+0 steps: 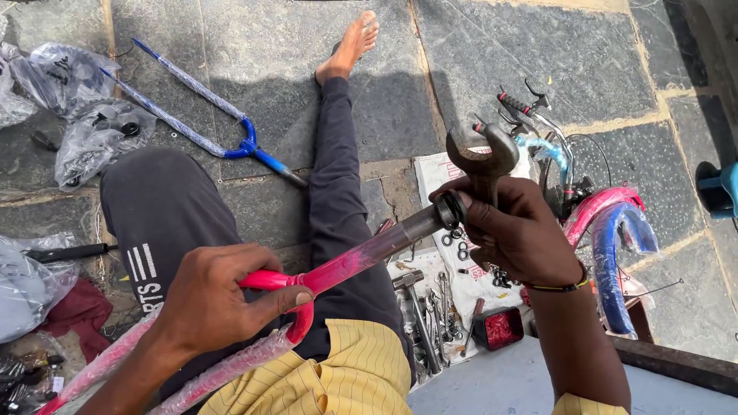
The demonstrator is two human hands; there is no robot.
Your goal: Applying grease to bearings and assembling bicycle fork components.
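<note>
Left hand [211, 303] clamps the pink bicycle fork [338, 269] at its crown over the lap; right hand [519, 234] grips a rusty open-ended spanner [483, 157] at the threaded steerer tip; beyond, bare stone floor [492, 69] and a blue fork [196, 115]

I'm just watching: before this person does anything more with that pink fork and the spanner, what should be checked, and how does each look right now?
1. Left hand grips the pink fork at its crown: ok.
2. Black ring sits on the threaded tube end: ok.
3. Right hand holds the spanner firmly: ok.
4. Spanner jaws on the ring: not ok, they point up, away from it.
5. Ring threaded straight: cannot tell.
6. Spare washers within reach on the cloth: ok.
</note>
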